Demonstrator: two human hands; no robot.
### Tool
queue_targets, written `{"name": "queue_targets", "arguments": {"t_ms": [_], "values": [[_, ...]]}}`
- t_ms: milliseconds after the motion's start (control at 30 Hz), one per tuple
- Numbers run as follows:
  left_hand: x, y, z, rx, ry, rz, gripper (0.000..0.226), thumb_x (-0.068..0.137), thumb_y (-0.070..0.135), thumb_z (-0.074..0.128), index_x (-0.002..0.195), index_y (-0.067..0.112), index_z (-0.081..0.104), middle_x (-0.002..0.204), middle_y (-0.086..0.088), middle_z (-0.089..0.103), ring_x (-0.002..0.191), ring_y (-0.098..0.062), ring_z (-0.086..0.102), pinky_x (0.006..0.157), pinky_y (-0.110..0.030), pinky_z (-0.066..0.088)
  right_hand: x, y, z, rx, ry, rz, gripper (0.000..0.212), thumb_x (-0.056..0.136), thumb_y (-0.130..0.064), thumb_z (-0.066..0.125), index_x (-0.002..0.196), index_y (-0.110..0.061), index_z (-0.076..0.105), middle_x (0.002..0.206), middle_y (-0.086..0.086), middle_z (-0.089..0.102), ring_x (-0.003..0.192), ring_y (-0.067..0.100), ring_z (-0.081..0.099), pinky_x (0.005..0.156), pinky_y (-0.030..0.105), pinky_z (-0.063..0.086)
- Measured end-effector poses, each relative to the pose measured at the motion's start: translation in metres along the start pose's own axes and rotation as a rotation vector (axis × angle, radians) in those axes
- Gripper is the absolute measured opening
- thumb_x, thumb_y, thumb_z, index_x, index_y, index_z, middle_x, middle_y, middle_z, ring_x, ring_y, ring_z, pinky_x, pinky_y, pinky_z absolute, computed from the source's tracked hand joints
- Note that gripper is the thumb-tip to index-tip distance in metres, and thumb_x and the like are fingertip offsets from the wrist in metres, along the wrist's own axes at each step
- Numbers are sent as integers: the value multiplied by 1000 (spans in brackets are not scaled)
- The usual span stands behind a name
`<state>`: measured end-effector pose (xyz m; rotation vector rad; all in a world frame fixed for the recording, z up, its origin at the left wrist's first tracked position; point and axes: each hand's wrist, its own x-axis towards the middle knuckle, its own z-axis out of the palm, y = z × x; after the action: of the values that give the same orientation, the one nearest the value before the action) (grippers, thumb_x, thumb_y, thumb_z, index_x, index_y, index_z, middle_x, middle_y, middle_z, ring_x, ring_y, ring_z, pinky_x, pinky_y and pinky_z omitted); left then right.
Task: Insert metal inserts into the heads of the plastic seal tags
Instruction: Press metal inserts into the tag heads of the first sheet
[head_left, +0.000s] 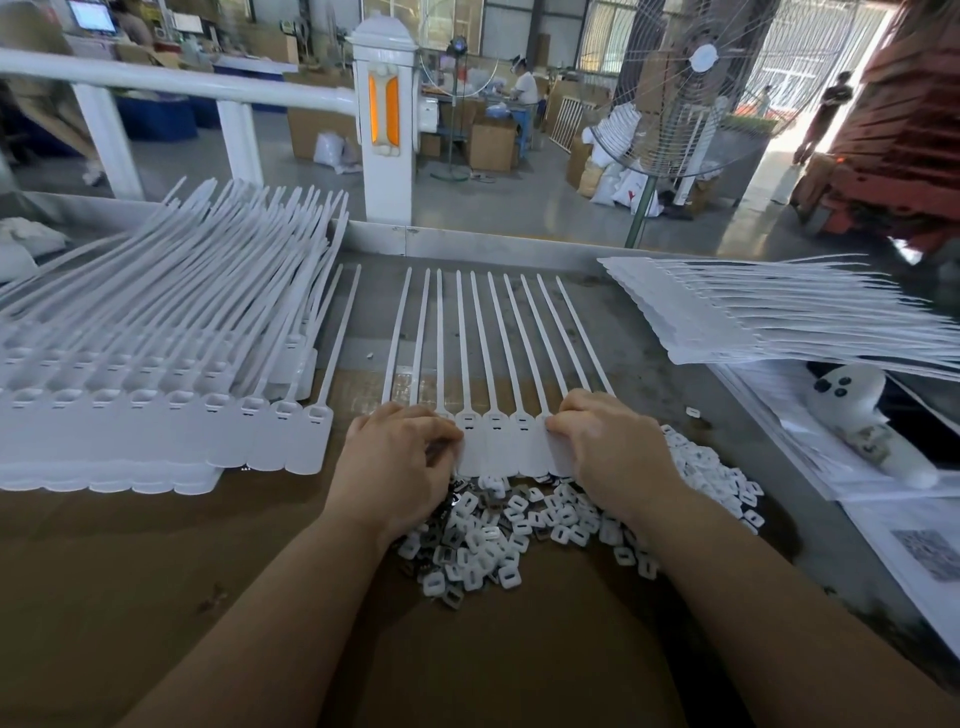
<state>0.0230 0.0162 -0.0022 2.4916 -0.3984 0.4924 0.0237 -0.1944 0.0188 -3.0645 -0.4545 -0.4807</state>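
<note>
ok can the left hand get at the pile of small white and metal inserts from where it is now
Probably yes. The left hand rests on the heads of the row of white plastic seal tags, and the pile of small white and metal inserts lies directly beneath and beside it, with nothing between them.

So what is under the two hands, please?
Under the left hand and right hand lie the heads of the row of seal tags; nearer, the pile of inserts. The covered heads, and any insert held, cannot be seen.
</note>
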Motion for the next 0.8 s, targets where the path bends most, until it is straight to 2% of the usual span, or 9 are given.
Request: {"name": "queue_targets", "arguments": {"t_ms": [100, 200, 300, 367, 500, 600, 700, 800], "values": [[0, 0, 0, 8, -3, 2, 19, 89, 31, 58, 103, 29, 70, 107, 16, 64, 103, -9, 49, 91, -29, 27, 3, 0, -3, 80, -50, 44, 36, 90, -4, 41, 113, -19, 64, 109, -4, 56, 103, 16, 49, 74, 29, 43], [0, 0, -1, 11, -9, 2, 20, 89, 32, 57, 104, 30, 70, 107, 16, 64, 103, -9, 49, 91, -28, 27, 8, 5, -8, 287, -110, 143, 39, 88, 1, 44, 114, -18, 66, 109, -4, 60, 103, 17, 54, 87, 35, 46], [0, 0, -1, 10, -12, -1, 19, 89, 31, 57, 104, 29, 70, 107, 16, 64, 103, -10, 49, 93, -29, 28, 6, 9, -12, 421, -115, 201, 36, 89, 1, 46, 111, -16, 68, 113, -1, 64, 107, 17, 55, 94, 28, 43], [0, 1, -1, 10, -15, -4, 20, 89, 32, 57, 105, 30, 70, 107, 16, 64, 104, -9, 49, 94, -29, 28, 0, 9, -14, 447, -67, 218, 33, 90, -1, 47, 111, -16, 68, 114, -1, 64, 106, 14, 56, 93, 21, 41], [1, 1, -1, 5, -25, -12, 21, 90, 33, 56, 105, 30, 69, 108, 17, 63, 105, -9, 48, 93, -28, 26, -13, 3, -18, 465, 8, 198, 23, 88, -7, 58, 105, -16, 70, 102, -3, 66, 85, 6, 57, 80, 15, 45], [0, 1, -1, 13, -33, -16, 21, 90, 33, 55, 106, 30, 69, 110, 16, 63, 108, -10, 48, 96, -30, 27, -21, 0, -22, 485, -55, 179, 15, 83, -11, 66, 95, -18, 72, 91, -6, 65, 78, 3, 57, 75, 10, 43], [1, 1, -1, 16, -33, -21, 21, 90, 33, 55, 106, 30, 69, 110, 16, 63, 108, -10, 47, 97, -32, 28, -25, -1, -26, 461, -150, 143, 13, 82, -15, 68, 93, -20, 73, 85, -12, 59, 72, -4, 53, 69, 4, 37], [0, 1, -1, 10, -27, -19, 20, 90, 32, 57, 104, 30, 69, 108, 17, 63, 106, -10, 48, 95, -32, 29, -26, -3, -30, 454, -184, 123, 12, 82, -18, 69, 92, -22, 73, 82, -14, 59, 71, -3, 54, 68, 6, 38]]}}
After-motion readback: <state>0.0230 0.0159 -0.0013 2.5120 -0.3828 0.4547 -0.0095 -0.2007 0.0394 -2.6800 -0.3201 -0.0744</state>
